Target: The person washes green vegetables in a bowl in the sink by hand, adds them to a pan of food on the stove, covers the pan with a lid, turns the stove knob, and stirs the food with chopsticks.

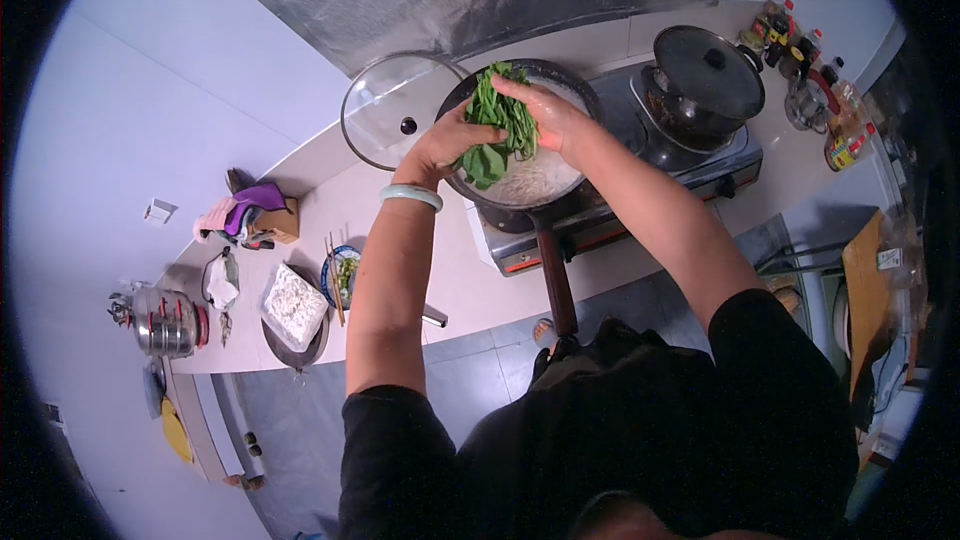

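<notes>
A bunch of leafy green vegetables (495,116) is held between my two hands over a wok (577,86). My left hand (450,136) grips the bunch from the left, its thumb across the stems; a pale green bangle (411,196) circles that wrist. From the right my right hand (546,114) holds the same bunch, thumb near its top. Below the greens, noodles (536,184) lie in whitish liquid in the wok, which has a long dark handle (555,277) pointing toward me. The wok rests on the left side of a gas stove (517,259).
A glass lid (375,109) leans behind left. A lidded dark pot (705,82) occupies the right burner, with bottles (844,150) beyond. Leftward on the counter are a blue-rimmed bowl (328,270) with chopsticks (335,285), a plastic tray of white food (295,307) and a steel steamer pot (166,322).
</notes>
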{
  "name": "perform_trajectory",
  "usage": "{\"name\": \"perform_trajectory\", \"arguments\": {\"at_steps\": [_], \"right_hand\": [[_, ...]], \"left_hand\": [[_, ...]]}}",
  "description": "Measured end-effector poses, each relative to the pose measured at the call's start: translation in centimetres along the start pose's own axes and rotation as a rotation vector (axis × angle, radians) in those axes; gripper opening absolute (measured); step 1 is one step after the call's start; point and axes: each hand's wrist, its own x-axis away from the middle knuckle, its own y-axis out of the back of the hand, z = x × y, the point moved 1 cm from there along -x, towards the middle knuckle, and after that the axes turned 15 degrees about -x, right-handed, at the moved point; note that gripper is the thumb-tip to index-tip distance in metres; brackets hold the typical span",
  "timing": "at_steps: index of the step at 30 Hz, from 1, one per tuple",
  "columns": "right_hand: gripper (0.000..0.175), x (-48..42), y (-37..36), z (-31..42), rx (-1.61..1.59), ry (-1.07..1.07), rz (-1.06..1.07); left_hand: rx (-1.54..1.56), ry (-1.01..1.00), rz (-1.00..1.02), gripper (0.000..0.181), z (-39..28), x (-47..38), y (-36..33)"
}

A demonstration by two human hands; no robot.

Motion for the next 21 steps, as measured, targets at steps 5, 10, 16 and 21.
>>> {"name": "perform_trajectory", "arguments": {"at_steps": [5,10,16,21], "right_hand": [[0.026,-0.4,1.7,0.9,0.093,0.032,0.021],[0.031,-1.4,3.4,0.6,0.36,0.075,0.003],[0.041,-1.2,4.7,2.1,0.426,-0.029,-0.111],[0.044,-1.3,4.7,2.5,0.589,0.001,-0.182]], "left_hand": [[0.002,0.04,0.011,0.043,-0.3,-0.8,0.9],[-0.003,0.042,-0.065,0.039,0.3,-1.4,1.6],[-0.073,0.032,-0.119,0.036,1.6,-2.1,1.8],[-0.058,0.01,-0.128,0.032,1.3,-1.5,1.9]]}}
